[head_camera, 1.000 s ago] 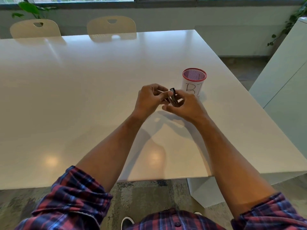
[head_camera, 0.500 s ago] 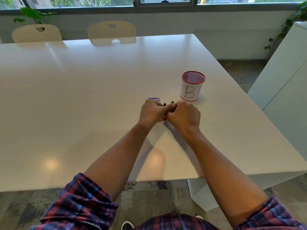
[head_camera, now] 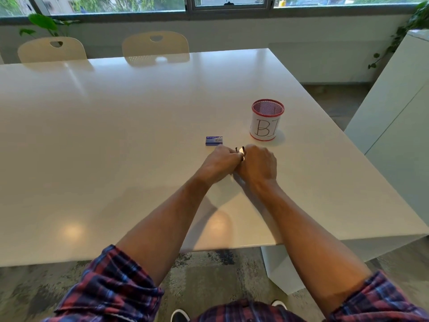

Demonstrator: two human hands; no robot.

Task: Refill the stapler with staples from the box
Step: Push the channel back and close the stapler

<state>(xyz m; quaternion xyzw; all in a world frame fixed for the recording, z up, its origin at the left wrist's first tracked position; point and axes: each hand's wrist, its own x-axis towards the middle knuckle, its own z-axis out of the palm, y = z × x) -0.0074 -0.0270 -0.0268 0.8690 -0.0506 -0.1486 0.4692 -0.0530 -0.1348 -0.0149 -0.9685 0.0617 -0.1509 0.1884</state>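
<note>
Head view of a white table (head_camera: 116, 135), with both forearms reaching from the bottom of the frame toward its centre. The left hand (head_camera: 219, 165) and the right hand (head_camera: 258, 166) meet knuckle to knuckle just right of centre, fingers of both curled around a small dark stapler (head_camera: 240, 151), of which only a short dark and metallic tip shows above the knuckles. Whether the stapler is open or closed cannot be told, since the hands hide nearly all of it. The two-handed grip probably serves to steady the body with one hand while the other works the top or the staple channel. The box of staples (head_camera: 214, 140), small and blue, lies flat on the table just above and to the left of the left hand, apart from it and seemingly closed; its nearness suggests it is placed for an easy reach once the stapler is ready. A mesh cup (head_camera: 267, 120) with a red rim and a paper label stands upright above and to the right of the hands, well apart from the box. Two pale chairs (head_camera: 155, 46) stand at the far edge, upper left of the frame, below a window.
</note>
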